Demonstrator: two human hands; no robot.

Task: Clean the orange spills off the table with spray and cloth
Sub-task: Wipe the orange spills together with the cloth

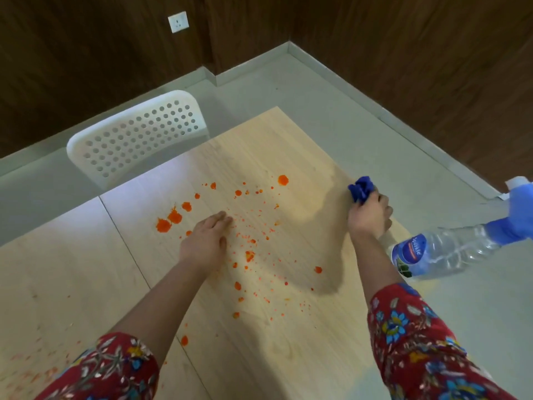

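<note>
Orange spills (173, 219) lie scattered in blobs and small specks across the middle of the light wooden table (288, 327). My left hand (206, 241) rests flat on the table among the specks, fingers straight. My right hand (370, 216) grips a bunched blue cloth (360, 188) near the table's right edge, just above the surface. A clear plastic spray bottle (444, 252) with a blue trigger head (516, 215) stands at the right edge, tilted in the wide view, beside my right forearm.
A white perforated chair (138, 134) stands at the table's far side. A seam (129, 249) divides the tabletop at left, with faint orange smears (31, 370) near the bottom left corner. Grey floor and dark wood walls surround the table.
</note>
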